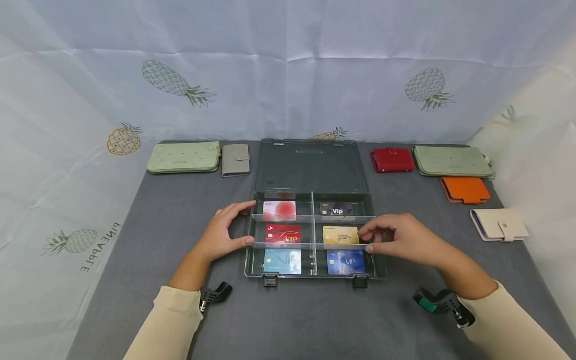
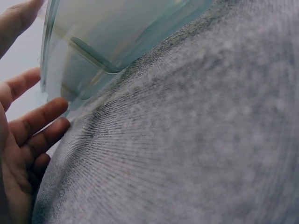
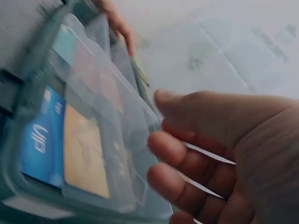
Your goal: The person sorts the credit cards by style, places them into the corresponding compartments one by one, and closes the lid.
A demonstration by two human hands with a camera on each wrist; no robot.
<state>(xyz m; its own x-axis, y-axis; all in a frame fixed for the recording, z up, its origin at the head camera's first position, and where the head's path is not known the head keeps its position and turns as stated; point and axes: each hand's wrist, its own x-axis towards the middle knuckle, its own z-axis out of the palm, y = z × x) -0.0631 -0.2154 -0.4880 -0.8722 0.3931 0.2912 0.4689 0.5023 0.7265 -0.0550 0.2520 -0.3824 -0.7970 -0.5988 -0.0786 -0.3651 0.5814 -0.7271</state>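
Observation:
An opened dark green plastic box (image 1: 310, 167) with clear dividers lies on the table, one card in each compartment. On its left side are a white card with a red circle (image 1: 285, 209), a red card (image 1: 282, 231) and a light blue card (image 1: 282, 262). Down the right are a black card (image 1: 336, 208), a gold card (image 1: 340, 233) and a blue card (image 1: 345, 262). My left hand (image 1: 219, 235) rests at the box's left wall, fingers spread. Over the right wall hovers my right hand (image 1: 400, 237), loosely bent, its fingertips near the gold card and holding nothing.
Behind the box at left lie a green wallet (image 1: 183, 157) and a grey card holder (image 1: 236, 160). At right are a red wallet (image 1: 392, 160), another green wallet (image 1: 452, 161), an orange card holder (image 1: 465, 190) and a cream one (image 1: 495, 222). Pineapple-print cloth (image 1: 288, 95) hangs behind.

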